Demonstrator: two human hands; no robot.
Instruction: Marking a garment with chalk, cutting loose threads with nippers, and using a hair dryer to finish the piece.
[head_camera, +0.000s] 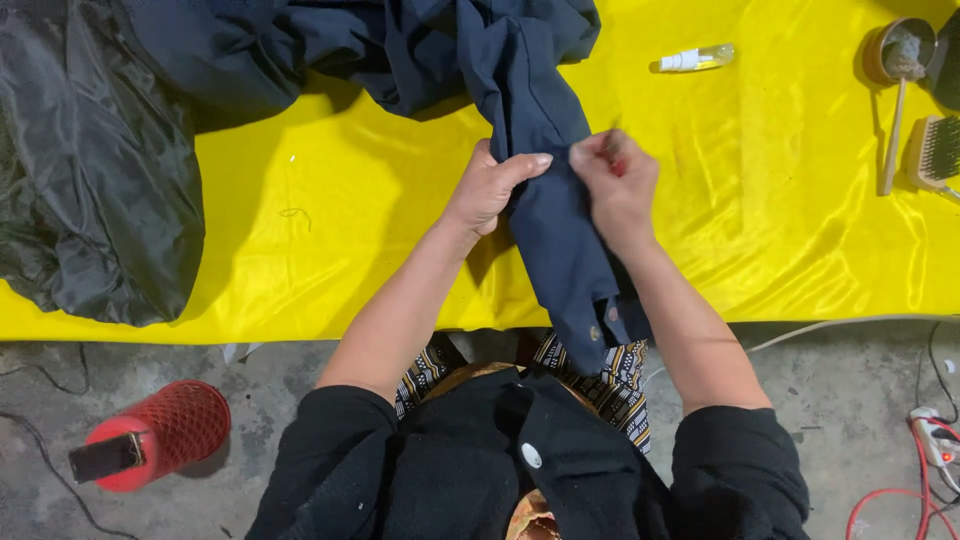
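Left hand (492, 187) grips the left edge of a navy sleeve (555, 200), thumb across the top of the fabric, fingers curled under and mostly hidden. Right hand (615, 180) pinches the sleeve's right edge, fingertips pressed together; a small red bit shows between them, too small to tell what. Sleeve's long axis runs roughly top to bottom, slightly tilted, cuff end toward the person and hanging just over the near bench edge; two buttons visible at the cuff. Far end joins the bunched navy garment (380, 40) at the far side of the bench.

Bench is covered in shiny yellow cloth (330, 240). Dark grey jacket (90, 170) heaped at left, near the garment. Small clear spray bottle (697, 59) lying on its side, well right of the sleeve. Wooden-handled brush (934, 152) and round wooden cup on a stick (898, 55) at far right. Floor is grey concrete; red mesh cone spool (160, 433) lies at lower left, red cable and power strip (935, 440) at lower right.
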